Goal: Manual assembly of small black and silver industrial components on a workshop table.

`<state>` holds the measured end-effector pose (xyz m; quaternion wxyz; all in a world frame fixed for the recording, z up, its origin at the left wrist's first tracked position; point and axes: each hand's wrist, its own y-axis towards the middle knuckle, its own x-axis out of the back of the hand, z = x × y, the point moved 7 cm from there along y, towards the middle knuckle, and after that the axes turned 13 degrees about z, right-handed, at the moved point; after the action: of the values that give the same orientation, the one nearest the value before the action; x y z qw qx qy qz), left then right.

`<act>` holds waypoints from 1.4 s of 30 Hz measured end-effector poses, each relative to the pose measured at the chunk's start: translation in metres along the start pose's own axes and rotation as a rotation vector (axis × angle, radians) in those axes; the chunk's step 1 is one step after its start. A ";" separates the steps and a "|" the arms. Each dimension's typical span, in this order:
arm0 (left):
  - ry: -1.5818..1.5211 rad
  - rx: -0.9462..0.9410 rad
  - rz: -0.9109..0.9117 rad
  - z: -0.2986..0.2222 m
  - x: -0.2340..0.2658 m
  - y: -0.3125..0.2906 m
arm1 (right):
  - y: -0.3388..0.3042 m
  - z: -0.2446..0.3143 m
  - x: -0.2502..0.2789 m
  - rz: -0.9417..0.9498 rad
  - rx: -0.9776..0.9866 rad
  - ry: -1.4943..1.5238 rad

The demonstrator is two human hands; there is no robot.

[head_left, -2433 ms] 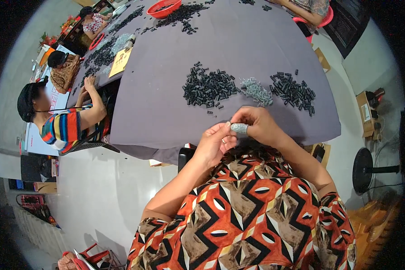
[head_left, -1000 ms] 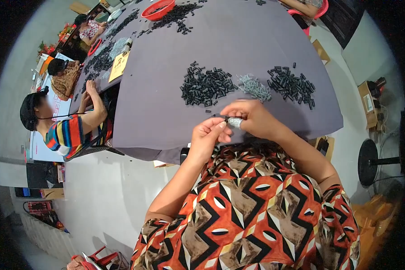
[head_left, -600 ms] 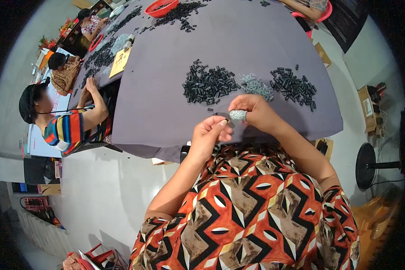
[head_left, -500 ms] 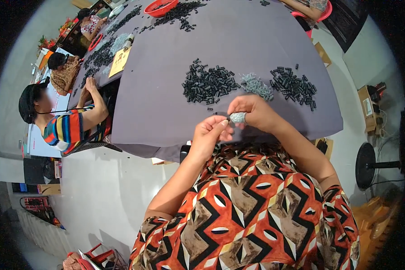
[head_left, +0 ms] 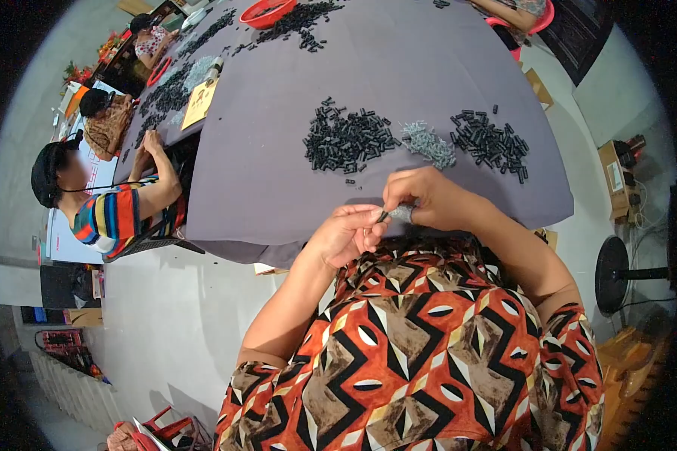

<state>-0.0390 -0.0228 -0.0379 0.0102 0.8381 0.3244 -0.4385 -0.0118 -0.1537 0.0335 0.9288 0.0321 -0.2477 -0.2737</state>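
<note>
Just above my lap, at the table's near edge, my two hands meet. My left hand [head_left: 346, 234] pinches a small black cylindrical piece [head_left: 384, 216] between thumb and fingers. The fingertips of my right hand [head_left: 432, 197] press together at the upper end of that piece. Under my right fingers shows a speckled grey clump [head_left: 402, 214], partly hidden; it resembles the small grey pieces on the table. Beyond my hands lie a pile of black cylindrical pieces [head_left: 346, 141], a heap of small grey pieces [head_left: 429, 144] and another black pile [head_left: 490, 143].
A grey cloth covers the table [head_left: 256, 150]. A red basin [head_left: 269, 13] stands at the far end beside more black pieces [head_left: 301, 28]. To the left, a person in a striped shirt [head_left: 120, 214] works at an adjoining table near a yellow card [head_left: 200, 104]. A black stand [head_left: 613, 276] is at right.
My right hand has come slightly nearer, and its fingertips now reach the black piece. My left hand has turned and lowered a little, and the grey clump is more covered.
</note>
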 end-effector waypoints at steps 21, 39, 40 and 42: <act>0.348 -0.278 -0.372 -0.003 0.002 0.005 | -0.003 -0.003 -0.018 -0.139 -0.374 -0.775; 0.484 -0.239 -0.373 0.001 0.010 0.009 | -0.012 -0.020 -0.028 -0.228 -0.330 -0.669; 0.483 -0.225 -0.374 0.000 0.010 0.009 | -0.014 -0.020 -0.024 -0.218 -0.337 -0.622; 0.416 -0.295 -0.402 -0.012 0.007 0.003 | -0.022 -0.030 0.001 -0.211 -0.533 -0.583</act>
<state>-0.0260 -0.0175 -0.0367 -0.0216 0.8185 0.5385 -0.1991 -0.0082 -0.1752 0.0035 0.7625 -0.2632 -0.4164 -0.4195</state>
